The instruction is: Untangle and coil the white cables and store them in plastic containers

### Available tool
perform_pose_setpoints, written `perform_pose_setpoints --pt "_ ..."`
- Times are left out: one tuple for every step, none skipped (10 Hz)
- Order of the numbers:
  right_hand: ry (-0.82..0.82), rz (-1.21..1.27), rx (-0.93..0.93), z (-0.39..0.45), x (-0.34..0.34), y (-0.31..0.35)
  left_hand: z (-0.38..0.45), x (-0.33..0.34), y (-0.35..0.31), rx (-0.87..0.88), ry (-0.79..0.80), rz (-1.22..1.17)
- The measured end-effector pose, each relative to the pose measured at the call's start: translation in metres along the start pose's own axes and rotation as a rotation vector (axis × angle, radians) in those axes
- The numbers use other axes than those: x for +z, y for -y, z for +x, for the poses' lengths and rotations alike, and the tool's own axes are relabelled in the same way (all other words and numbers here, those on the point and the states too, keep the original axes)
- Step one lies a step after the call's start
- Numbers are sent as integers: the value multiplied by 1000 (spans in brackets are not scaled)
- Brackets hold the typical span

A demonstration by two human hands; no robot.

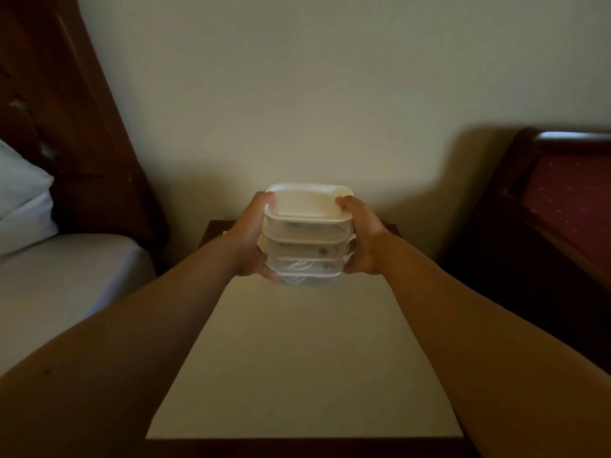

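Stacked translucent plastic containers with white lids (308,236), four high as far as I can count, are held up in front of the pale wall (297,77), above the far end of the pale rectangular surface (304,358). The left hand (253,239) clamps the stack's left side, thumb at the top lid's edge; the right hand (362,239) grips the right side the same way. The surface runs long and bare from the near edge to the wall, with a dark wooden rim showing at its far corners. A bed with grey sheet (59,276) and white pillow (23,186) crowds the left edge; a dark wooden chair with red patterned seat (568,206) stands off to the right. Coiled white cables (297,267) show through the lower containers' clear walls; the upper ones look cloudy, with dark patches inside.
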State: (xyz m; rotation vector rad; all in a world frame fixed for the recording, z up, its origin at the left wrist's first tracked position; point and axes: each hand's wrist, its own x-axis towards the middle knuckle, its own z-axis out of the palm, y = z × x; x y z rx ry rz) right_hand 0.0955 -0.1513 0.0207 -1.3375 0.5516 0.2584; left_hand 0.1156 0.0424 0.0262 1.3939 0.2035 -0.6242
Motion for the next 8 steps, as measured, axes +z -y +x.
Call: perform_pose_setpoints --pt "16 -21 -5 31 4 18 30 0 -18 28 -20 3" --pt "18 -19 -16 57 5 35 55 2 -33 13 18 32" --pt "29 -31 -15 78 3 47 73 2 -43 22 14 37" --pt "29 -36 -19 88 4 55 83 2 -49 46 -25 20" --pt "35 -33 -15 89 3 57 88 2 -51 38 -27 13" --pt "22 -42 -2 86 2 60 82 5 -52 36 -52 3" --pt "44 -61 11 83 0 60 74 9 -56 14 -35 4" --pt "-87 -97 -62 79 -3 60 58 10 -60 -34 -53 62"
